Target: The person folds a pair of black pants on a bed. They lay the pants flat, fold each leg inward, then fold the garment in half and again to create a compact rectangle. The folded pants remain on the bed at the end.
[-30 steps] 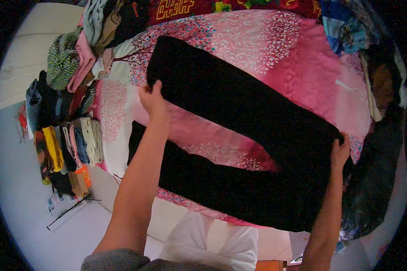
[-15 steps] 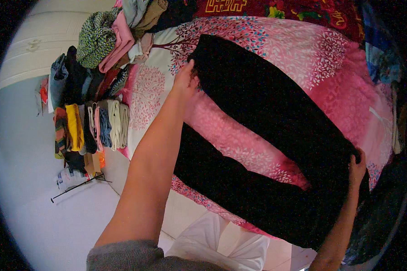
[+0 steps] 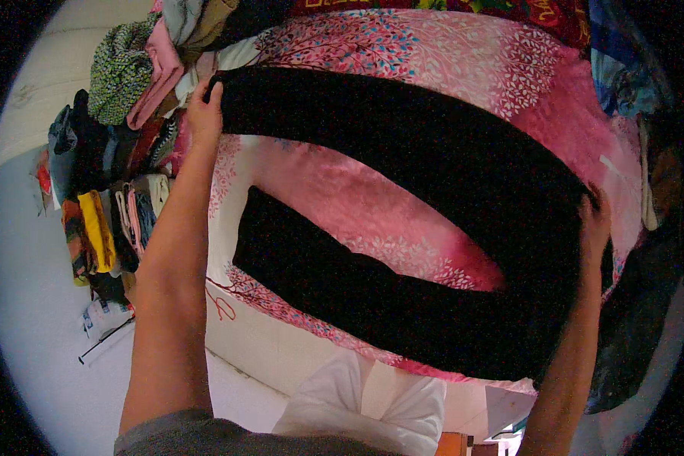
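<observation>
So closest in there's a grey sleeve (image 3: 182, 429) and white legwear (image 3: 323, 399), with a pale floor (image 3: 243, 384) off to the left. Next comes the bed, its bedding (image 3: 319, 178) all pink and white with leafy tree prints. The black trousers (image 3: 403, 327) are spread out on top, long axis basically left to right, right end dipping nearer. Waist end points right, and the 2 legs fan out leftward in a sideways V, pink showing between them. Right hand (image 3: 596, 220) has its fingers clamped on the edge by the waist end; left hand (image 3: 204, 114) is farther over, thumb and fingers pinching the end of the far leg, which bows away. Folded clothes (image 3: 97, 232) line the left side, and a dark red cover (image 3: 562, 19) runs along the far edge, blue cloth (image 3: 631, 76) beside it.
</observation>
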